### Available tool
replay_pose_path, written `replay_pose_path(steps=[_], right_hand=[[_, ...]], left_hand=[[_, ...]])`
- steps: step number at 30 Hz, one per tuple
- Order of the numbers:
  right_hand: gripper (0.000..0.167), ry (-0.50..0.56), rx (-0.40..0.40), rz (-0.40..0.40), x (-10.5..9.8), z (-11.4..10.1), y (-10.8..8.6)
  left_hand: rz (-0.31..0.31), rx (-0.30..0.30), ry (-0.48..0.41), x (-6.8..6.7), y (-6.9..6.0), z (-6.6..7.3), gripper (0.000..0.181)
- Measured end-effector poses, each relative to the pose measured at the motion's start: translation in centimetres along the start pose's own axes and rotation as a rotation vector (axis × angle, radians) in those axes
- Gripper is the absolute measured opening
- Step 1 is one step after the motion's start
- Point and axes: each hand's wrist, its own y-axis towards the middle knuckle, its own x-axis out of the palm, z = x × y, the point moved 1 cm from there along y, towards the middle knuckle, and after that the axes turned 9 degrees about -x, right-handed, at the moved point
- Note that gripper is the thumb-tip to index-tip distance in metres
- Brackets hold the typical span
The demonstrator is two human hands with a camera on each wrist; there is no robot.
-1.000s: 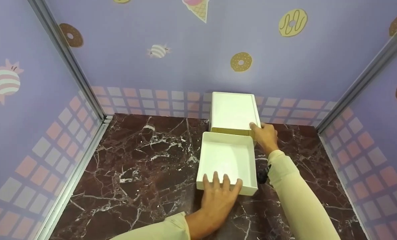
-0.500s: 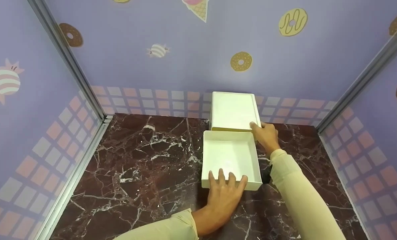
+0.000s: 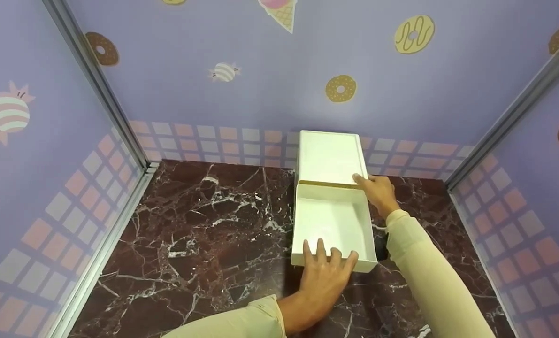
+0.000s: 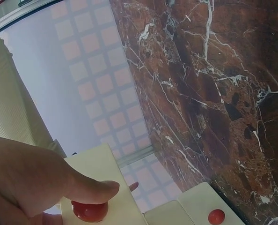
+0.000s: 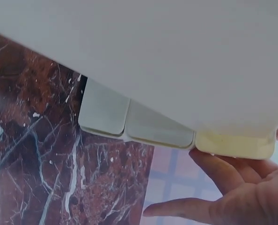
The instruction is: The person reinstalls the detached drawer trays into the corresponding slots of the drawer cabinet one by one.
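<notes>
A white drawer point(image 3: 331, 213), bare inside, is held level in front of a white drawer cabinet point(image 3: 331, 157). My left hand point(image 3: 324, 284) grips its front panel, fingers over the rim. In the left wrist view my thumb presses the outer face above a red knob point(image 4: 90, 212). The drawer's back end meets the cabinet's upper opening; whether it has entered cannot be told. My right hand point(image 3: 377, 193) holds the cabinet's right front corner, thumb on top. In the right wrist view its fingers point(image 5: 223, 173) lie against the side by the yellowish opening point(image 5: 235, 144).
A lower drawer front point(image 4: 202, 204) with its own red knob shows in the left wrist view. The cabinet backs onto a lilac wall point(image 3: 260, 89) with printed sweets. Dark red marble point(image 3: 204, 244) spreads around it, bounded by side panels point(image 3: 26, 188) left and right.
My left hand has moved the drawer right, lining it up with the cabinet, and the gap between them has narrowed. My right hand keeps its hold on the cabinet.
</notes>
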Motion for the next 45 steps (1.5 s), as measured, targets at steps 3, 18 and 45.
replay_pose_path(steps=[3,18,45], right_hand=[[0.066,0.008,0.0,-0.009,-0.1,0.0,-0.1],[0.066,-0.023,-0.003,-0.009,-0.2,0.1,0.0],[0.068,-0.057,-0.024,-0.011,-0.2,-0.1,-0.1]], left_hand=[[-0.008,0.006,-0.008,0.0,0.1,0.2,0.06],[0.11,-0.013,0.006,0.6,0.6,0.5,0.051],[-0.069,-0.051,0.019,3.8,5.6,0.2,0.056]])
